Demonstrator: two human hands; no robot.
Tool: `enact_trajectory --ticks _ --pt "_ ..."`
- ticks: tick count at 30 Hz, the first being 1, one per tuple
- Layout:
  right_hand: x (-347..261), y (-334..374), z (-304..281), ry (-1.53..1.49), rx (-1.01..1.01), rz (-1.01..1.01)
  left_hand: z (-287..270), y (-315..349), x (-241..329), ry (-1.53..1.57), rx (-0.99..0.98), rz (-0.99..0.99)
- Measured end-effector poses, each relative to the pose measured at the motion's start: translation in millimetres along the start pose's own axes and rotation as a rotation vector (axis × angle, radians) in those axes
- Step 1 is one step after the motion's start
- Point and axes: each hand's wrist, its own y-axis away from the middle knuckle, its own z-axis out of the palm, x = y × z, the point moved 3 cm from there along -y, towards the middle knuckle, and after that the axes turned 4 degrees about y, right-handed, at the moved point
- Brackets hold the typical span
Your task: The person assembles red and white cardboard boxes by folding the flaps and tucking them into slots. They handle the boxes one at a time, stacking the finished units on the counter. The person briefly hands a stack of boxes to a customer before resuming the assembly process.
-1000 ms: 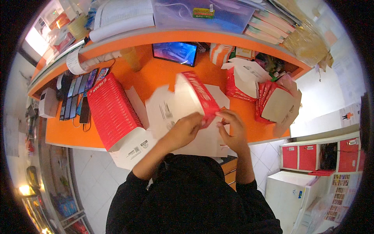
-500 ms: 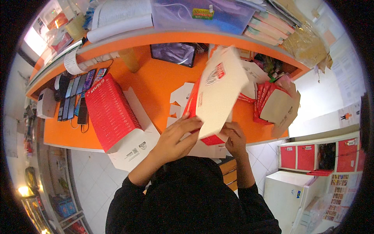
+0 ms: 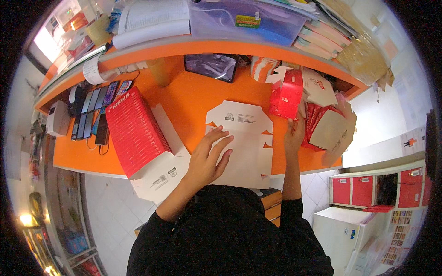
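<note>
A flat, unfolded carton sheet (image 3: 244, 152), white with small dark print, lies in front of me on the orange desk. My left hand (image 3: 209, 158) is over its left part, holding nothing, with fingers spread. At the right, my right hand (image 3: 294, 135) grips the near lower end of a folded red carton box (image 3: 286, 94) with white flaps. That box stands beside several other folded red-and-white cartons (image 3: 327, 126). On the left, a neat stack of flat red cartons (image 3: 138, 133) rests with its white sheets (image 3: 161, 177) reaching past the desk's front edge.
Several phones (image 3: 90, 110) lie at the far left of the orange desk (image 3: 184, 99), near a white device (image 3: 57, 118). A tablet (image 3: 211, 66) leans at the back under a shelf (image 3: 221, 48) bearing a purple plastic bin (image 3: 216, 23) and papers. Red lockers (image 3: 361, 191) stand at right.
My right hand has carried the folded carton from the middle to the right-hand pile. My left hand has let go of it and now shows spread fingers over the flat sheet.
</note>
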Motion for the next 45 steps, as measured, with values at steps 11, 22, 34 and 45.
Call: enact_trajectory --ticks 11,22,34,45 --pt "1 18 -7 0.167 0.141 -0.242 21 21 -27 0.0 -0.169 -0.181" --pt "-5 -13 5 0.131 0.145 -0.123 31 31 -38 -0.055 -0.283 -0.207" --pt "63 75 3 0.077 0.056 0.165 69 115 -105 -0.472 -0.49 -0.473" --pt "82 112 -31 0.55 0.122 0.227 78 127 -116 -0.557 -0.567 -0.598"
